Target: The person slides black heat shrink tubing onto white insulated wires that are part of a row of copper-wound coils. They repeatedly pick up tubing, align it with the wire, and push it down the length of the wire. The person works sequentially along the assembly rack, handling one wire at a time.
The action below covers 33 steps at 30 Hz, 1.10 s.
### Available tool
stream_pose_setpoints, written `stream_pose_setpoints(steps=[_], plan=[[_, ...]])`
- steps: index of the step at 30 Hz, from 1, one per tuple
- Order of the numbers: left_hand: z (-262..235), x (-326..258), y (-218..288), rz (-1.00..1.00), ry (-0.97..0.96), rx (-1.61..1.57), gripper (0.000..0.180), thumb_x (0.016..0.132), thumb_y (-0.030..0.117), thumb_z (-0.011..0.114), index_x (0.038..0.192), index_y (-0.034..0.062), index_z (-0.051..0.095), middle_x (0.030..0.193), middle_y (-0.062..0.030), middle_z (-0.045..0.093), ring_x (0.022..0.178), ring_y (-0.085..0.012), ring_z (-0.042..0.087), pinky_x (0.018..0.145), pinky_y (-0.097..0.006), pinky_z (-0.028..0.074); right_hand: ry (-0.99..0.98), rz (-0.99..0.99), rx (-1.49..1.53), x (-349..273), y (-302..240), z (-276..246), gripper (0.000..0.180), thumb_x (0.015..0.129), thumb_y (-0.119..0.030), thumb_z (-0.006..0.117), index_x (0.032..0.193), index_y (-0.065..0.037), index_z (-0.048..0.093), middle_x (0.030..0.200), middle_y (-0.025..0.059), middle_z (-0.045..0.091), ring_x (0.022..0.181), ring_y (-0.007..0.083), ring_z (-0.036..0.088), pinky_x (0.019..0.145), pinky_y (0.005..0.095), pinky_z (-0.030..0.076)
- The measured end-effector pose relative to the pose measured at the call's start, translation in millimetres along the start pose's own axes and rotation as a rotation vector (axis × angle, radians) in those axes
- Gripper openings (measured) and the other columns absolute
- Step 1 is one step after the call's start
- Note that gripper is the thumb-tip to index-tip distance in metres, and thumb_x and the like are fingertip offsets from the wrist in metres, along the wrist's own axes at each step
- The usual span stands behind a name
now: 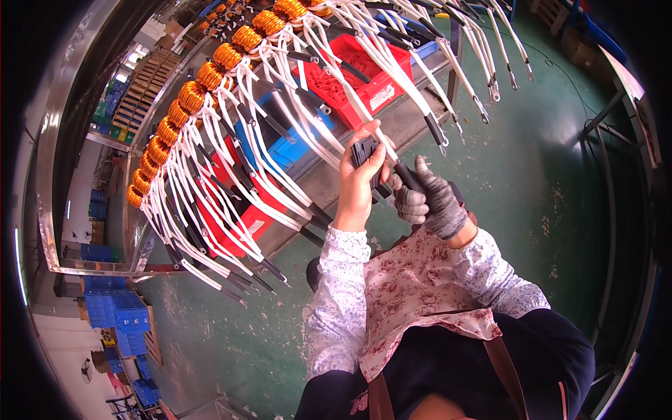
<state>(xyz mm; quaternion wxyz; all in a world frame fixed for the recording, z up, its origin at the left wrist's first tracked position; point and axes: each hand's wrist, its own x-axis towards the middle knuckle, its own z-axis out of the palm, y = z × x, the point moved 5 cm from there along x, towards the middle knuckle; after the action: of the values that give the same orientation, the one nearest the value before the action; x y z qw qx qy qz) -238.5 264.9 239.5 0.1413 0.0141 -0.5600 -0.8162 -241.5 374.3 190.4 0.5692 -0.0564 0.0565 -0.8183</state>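
Observation:
My bare left hand (355, 187) is closed around a small bundle of short black sleeves (362, 151), with its fingers also against a white cable (389, 150). My right hand (435, 204), in a grey knit glove, grips the black sleeve (407, 176) around the lower end of that cable. The right thumb points up, and the glove hides the cable's tip. The cable comes down from a row of copper-wound ring coils (191, 96). Many other white leads (315, 136) hang from the coils, several with black sleeves and metal ring terminals at their ends.
Under the leads, a red bin (381, 98) with red pieces, a blue bin (297, 145) and another red bin (255, 222) sit on a metal rack. A metal frame (49, 238) rises at the left. Blue crates (115, 308) are stacked beyond it on the green floor (231, 336).

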Motion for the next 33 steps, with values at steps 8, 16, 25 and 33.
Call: stream_pose_setpoints(steps=[8, 16, 25, 33], plan=[[3, 3, -4, -0.017, 0.016, 0.02, 0.036, 0.09, 0.01, 0.058, 0.125, 0.0057, 0.05, 0.091, -0.0057, 0.059, 0.058, -0.0075, 0.049, 0.052, -0.02, 0.04, 0.004, -0.019, -0.251, -1, -8, -10, 0.036, 0.095, -0.047, 0.042, 0.083, -0.013, 0.049, 0.061, -0.0008, 0.046, 0.047, 0.0111, 0.04, 0.043, 0.0258, 0.033], [0, -2, 2, -0.01, -0.016, 0.096, 0.038, 0.09, 0.009, 0.056, 0.127, 0.0049, 0.047, 0.1, -0.0109, 0.06, 0.062, -0.0085, 0.05, 0.056, -0.021, 0.042, 0.119, 0.028, -0.213, 8, -5, -12, 0.037, 0.095, -0.048, 0.042, 0.081, -0.015, 0.053, 0.063, -0.0002, 0.053, 0.049, 0.013, 0.045, 0.049, 0.0272, 0.039], [-20, -68, -5, -0.056, 0.094, 0.16, 0.045, 0.086, 0.008, 0.061, 0.127, 0.0042, 0.044, 0.103, -0.0118, 0.062, 0.063, -0.012, 0.055, 0.055, -0.025, 0.044, 0.202, -0.035, -0.076, -3, 8, -70, 0.052, 0.088, -0.06, 0.046, 0.091, -0.009, 0.059, 0.072, 0.0042, 0.058, 0.058, 0.0179, 0.054, 0.052, 0.0302, 0.043], [-68, -157, -73, -0.384, 0.222, 0.035, 0.051, 0.08, 0.003, 0.062, 0.127, 0.0024, 0.044, 0.08, -0.0049, 0.056, 0.068, -0.0144, 0.056, 0.063, -0.028, 0.047, 0.666, 0.396, -2.063, -30, 82, -201, 0.058, 0.088, -0.053, 0.048, 0.118, -0.004, 0.057, 0.112, 0.0196, 0.062, 0.109, 0.0349, 0.056, 0.094, 0.0403, 0.043]])
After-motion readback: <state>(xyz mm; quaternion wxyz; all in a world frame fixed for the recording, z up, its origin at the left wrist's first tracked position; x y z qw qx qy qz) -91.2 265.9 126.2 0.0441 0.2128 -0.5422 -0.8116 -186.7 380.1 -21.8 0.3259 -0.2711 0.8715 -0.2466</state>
